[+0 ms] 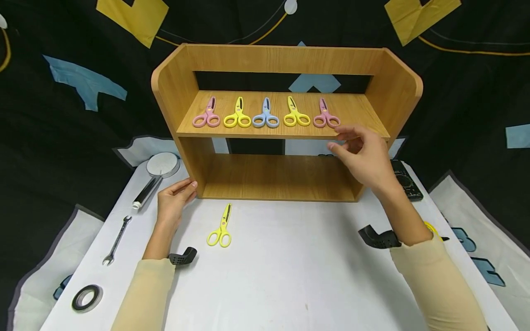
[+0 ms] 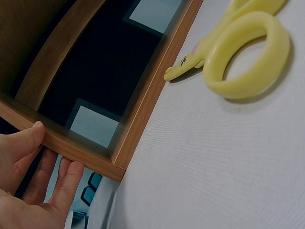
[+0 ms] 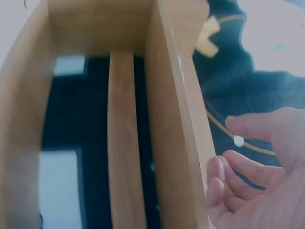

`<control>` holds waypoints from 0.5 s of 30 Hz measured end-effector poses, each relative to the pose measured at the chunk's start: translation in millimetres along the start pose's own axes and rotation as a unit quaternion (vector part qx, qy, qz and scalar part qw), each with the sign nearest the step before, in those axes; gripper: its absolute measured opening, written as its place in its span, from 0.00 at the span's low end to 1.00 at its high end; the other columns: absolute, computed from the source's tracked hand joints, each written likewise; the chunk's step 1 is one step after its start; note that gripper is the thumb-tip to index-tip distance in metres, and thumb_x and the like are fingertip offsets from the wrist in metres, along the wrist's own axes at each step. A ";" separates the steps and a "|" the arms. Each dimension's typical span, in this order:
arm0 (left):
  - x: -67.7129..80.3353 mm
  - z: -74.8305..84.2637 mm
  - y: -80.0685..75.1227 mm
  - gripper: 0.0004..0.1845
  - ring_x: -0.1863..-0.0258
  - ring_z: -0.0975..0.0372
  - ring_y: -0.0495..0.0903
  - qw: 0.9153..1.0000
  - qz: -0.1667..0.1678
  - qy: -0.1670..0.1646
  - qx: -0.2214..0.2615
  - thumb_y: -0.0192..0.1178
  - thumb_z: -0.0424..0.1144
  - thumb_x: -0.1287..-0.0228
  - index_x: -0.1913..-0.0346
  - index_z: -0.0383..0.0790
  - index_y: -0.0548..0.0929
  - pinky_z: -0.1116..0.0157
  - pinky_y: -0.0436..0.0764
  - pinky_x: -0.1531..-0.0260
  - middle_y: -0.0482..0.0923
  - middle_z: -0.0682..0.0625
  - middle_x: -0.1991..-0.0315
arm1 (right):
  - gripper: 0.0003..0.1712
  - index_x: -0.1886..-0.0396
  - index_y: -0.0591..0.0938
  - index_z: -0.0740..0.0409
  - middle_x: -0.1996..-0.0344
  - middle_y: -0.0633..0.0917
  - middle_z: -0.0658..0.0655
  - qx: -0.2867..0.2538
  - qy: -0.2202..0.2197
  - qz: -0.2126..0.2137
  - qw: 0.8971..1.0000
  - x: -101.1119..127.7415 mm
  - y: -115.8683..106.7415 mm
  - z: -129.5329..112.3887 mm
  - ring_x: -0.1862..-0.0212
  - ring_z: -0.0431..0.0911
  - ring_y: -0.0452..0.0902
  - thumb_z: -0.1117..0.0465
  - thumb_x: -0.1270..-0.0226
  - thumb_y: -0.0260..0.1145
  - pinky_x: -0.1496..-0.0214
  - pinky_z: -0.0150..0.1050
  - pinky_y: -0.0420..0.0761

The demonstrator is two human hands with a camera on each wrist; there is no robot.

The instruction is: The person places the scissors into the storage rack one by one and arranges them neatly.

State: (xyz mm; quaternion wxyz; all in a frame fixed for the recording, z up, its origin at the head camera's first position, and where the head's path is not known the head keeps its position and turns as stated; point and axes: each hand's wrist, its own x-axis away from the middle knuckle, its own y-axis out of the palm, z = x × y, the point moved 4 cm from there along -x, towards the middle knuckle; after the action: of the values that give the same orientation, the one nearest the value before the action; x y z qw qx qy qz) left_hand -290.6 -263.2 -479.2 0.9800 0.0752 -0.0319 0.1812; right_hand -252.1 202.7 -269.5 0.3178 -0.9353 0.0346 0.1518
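A two-level wooden shelf [image 1: 281,177] stands on the white table. On its upper board lie several small scissors in a row: pink scissors [image 1: 210,114], yellow scissors [image 1: 239,120], blue scissors [image 1: 266,118], more yellow scissors [image 1: 293,109] and, rightmost, another pink pair [image 1: 324,110]. My left hand [image 1: 175,201] grips the shelf's left side panel low down, thumb at the front edge and fingers outside. My right hand [image 1: 364,156] is at the upper board's front edge, forefinger beside the rightmost pink handle, thumb apart, nothing held. Yellow scissors [image 1: 224,225] lie on the table before the shelf.
On the left lie a magnifying glass [image 1: 148,192], a wrench [image 1: 117,240] and a black tape roll [image 1: 87,298]. A black multimeter [image 1: 407,181] lies behind the right forearm, with a partly hidden yellow thing [image 1: 430,227] nearer. Dark cloth [image 1: 62,138] hangs behind.
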 end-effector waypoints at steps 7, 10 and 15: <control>-0.6 0.7 0.1 0.26 0.60 0.68 0.88 1.000 0.001 -0.015 0.000 0.75 0.34 0.39 0.38 0.31 0.83 0.65 0.89 0.48 0.88 0.57 0.61 | 0.25 0.38 0.80 0.52 0.49 0.85 0.55 -0.081 -0.010 -0.115 0.990 42.7 49.2 0.2 0.51 0.47 0.82 0.52 0.30 0.73 0.51 0.33 0.85; -0.5 1.4 0.6 0.27 0.60 0.69 0.88 1.000 -0.001 -0.016 0.000 0.75 0.34 0.39 0.38 0.31 0.83 0.65 0.89 0.48 0.88 0.57 0.61 | 0.25 0.39 0.81 0.51 0.48 0.85 0.53 -0.107 -0.007 -0.147 0.983 55.6 78.2 2.1 0.50 0.47 0.83 0.53 0.33 0.76 0.46 0.43 0.88; 0.4 1.3 0.5 0.27 0.60 0.69 0.88 1.000 -0.002 -0.007 -0.005 0.75 0.34 0.39 0.38 0.30 0.82 0.66 0.89 0.49 0.88 0.59 0.62 | 0.27 0.39 0.81 0.52 0.46 0.85 0.53 -0.133 0.009 -0.187 0.973 72.5 136.4 9.1 0.47 0.49 0.84 0.55 0.37 0.78 0.41 0.51 0.88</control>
State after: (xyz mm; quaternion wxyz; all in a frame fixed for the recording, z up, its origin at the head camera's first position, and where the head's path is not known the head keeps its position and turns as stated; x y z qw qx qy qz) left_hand -290.4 -262.8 -477.9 0.9805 0.0716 -0.0397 0.1789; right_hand -207.4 102.0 -378.1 0.2131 -0.9604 -0.1585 0.0844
